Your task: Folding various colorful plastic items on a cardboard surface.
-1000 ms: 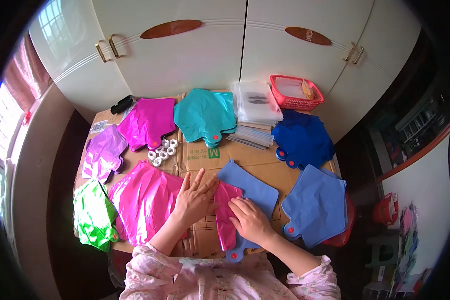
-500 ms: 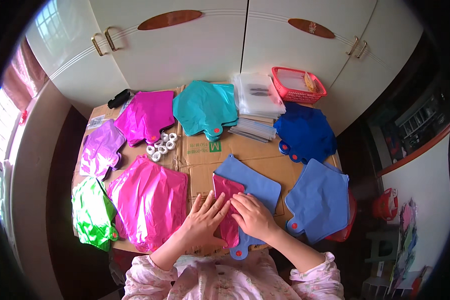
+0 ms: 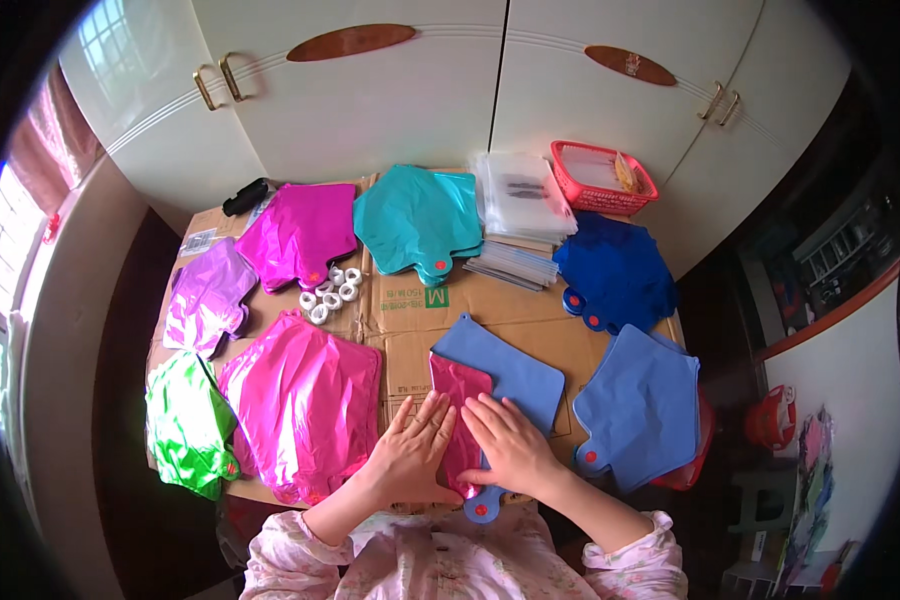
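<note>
1. The left hand lay flat, fingers spread, gripping nothing, pressing on the folded pink bag near the front edge of the cardboard-covered tabletop.
2. The right hand lay flat and open beside it, touching the same bag; together the hands hid the bag's lower half.
3. That bag rested on a light blue bag, whose round cap stuck out below the right hand at the front edge.
4. Left of the hands lay a larger pink bag, and a green bag hung over the front left corner.
5. Another light blue bag overhung the right edge, partly covering something red that I could not make out.
6. Toward the back edge lay purple, magenta, teal and dark blue bags, a cluster of white caps, clear sleeves and a red basket.
</note>
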{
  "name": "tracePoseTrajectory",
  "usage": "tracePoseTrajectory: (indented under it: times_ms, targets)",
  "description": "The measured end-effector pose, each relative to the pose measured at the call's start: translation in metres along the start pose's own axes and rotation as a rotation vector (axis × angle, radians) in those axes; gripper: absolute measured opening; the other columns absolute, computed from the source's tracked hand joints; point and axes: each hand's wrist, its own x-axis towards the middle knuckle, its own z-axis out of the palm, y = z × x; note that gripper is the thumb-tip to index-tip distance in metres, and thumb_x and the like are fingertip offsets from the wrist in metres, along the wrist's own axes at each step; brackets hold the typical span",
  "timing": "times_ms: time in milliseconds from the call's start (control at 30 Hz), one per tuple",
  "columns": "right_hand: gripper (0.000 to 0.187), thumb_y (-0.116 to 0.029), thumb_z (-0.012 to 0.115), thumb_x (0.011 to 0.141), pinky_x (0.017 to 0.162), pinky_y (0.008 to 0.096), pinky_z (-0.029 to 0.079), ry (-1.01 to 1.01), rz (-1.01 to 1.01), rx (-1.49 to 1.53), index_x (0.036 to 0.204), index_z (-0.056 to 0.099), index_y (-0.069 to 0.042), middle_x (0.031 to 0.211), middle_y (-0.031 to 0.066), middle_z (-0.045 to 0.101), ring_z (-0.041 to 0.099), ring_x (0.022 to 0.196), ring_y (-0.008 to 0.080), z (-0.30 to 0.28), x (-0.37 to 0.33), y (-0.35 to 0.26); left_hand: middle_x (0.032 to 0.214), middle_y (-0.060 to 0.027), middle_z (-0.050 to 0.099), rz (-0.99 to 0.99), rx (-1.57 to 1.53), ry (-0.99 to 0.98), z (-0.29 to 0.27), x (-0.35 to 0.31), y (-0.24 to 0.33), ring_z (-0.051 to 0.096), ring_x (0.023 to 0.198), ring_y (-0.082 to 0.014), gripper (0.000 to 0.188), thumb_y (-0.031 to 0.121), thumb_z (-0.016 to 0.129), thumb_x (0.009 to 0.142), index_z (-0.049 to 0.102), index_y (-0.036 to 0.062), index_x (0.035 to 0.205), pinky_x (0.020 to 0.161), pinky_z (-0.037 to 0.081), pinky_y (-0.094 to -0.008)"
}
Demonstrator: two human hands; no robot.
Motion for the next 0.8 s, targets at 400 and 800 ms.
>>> tracePoseTrajectory:
  times_ms: [400, 800]
  targets:
    - [0.101, -0.061, 0.070, 0.066, 0.111, 0.0463, 0.027, -0.094, -0.040, -0.013, 0.136, 0.037, 0.005, 0.145, 0.0186, 0.034, 0.030, 0.137, 0.0309, -0.005, -0.004, 0.000, 0.149, -0.0177, 0.032, 0.011, 0.116, 0.039, -0.005, 0.014, -0.026, 0.019, 0.143, -0.0272, 0.103, 0.074, 0.046, 0.078, 0.029, -0.0036, 0.143, 0.114, 0.011, -0.0525]
    - [0.102, -0.064, 0.069, 0.065, 0.110, 0.0473, 0.028, -0.095, -0.053, -0.028, 0.135, 0.040, 0.004, 0.144, 0.0187, 0.035, 0.030, 0.136, 0.0320, -0.004, -0.002, -0.001, 0.150, -0.0124, 0.032, -0.095, 0.230, 0.079, -0.007, 0.042, -0.056, 0.019, 0.144, -0.0231, 0.091, 0.064, 0.052, 0.081, 0.033, 0.0008, 0.143, 0.115, 0.007, -0.0537]
